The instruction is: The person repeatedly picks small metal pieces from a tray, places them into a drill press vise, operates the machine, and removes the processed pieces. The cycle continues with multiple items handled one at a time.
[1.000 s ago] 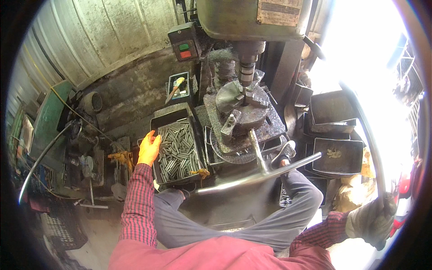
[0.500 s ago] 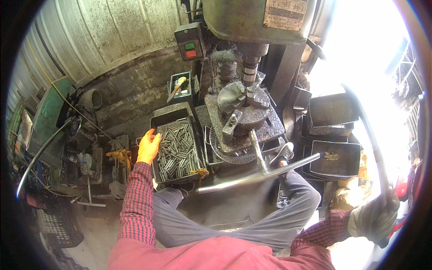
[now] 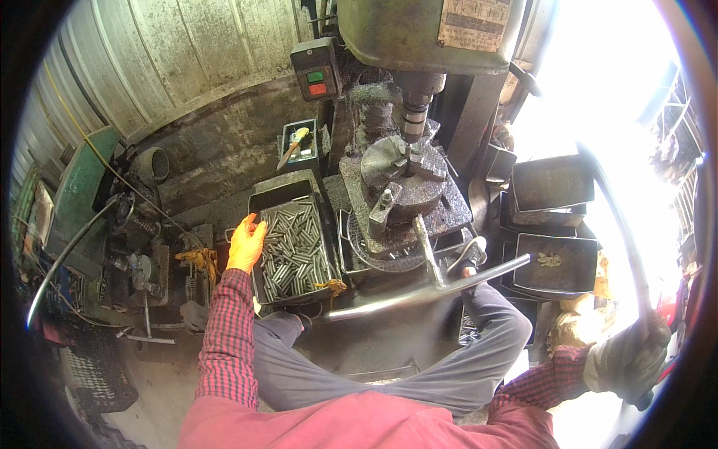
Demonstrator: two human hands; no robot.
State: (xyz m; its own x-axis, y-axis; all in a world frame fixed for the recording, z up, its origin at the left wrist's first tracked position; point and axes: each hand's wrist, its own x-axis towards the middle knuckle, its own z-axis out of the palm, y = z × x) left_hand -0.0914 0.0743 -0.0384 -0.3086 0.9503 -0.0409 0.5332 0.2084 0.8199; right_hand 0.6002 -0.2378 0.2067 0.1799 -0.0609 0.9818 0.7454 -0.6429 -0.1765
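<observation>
My left hand [image 3: 247, 245], in an orange glove, is at the left edge of a metal bin [image 3: 319, 196] full of short metal pins [image 3: 293, 248]. Its fingers are curled together, and whatever they may hold is hidden. Far to the right, my right hand [image 3: 630, 359] in a grey-white glove is wrapped round the end of a long curved metal lever [image 3: 622, 224]. In front of me a drill press has its spindle [image 3: 413, 120] over a jawed chuck [image 3: 404, 166]. A shiny bar handle [image 3: 430, 289] extends from the chuck's base toward me.
A switch box [image 3: 314, 69] with green and red buttons hangs behind the bin. A brush [image 3: 293, 150] lies on a small tray. Dark metal bins [image 3: 555, 263] are stacked at the right. Another machine [image 3: 142, 273] stands at the left. My legs straddle the space below the handle.
My right hand has shifted slightly to the right, and the lever has tilted a little with it. My left hand stays by the bin's edge.
</observation>
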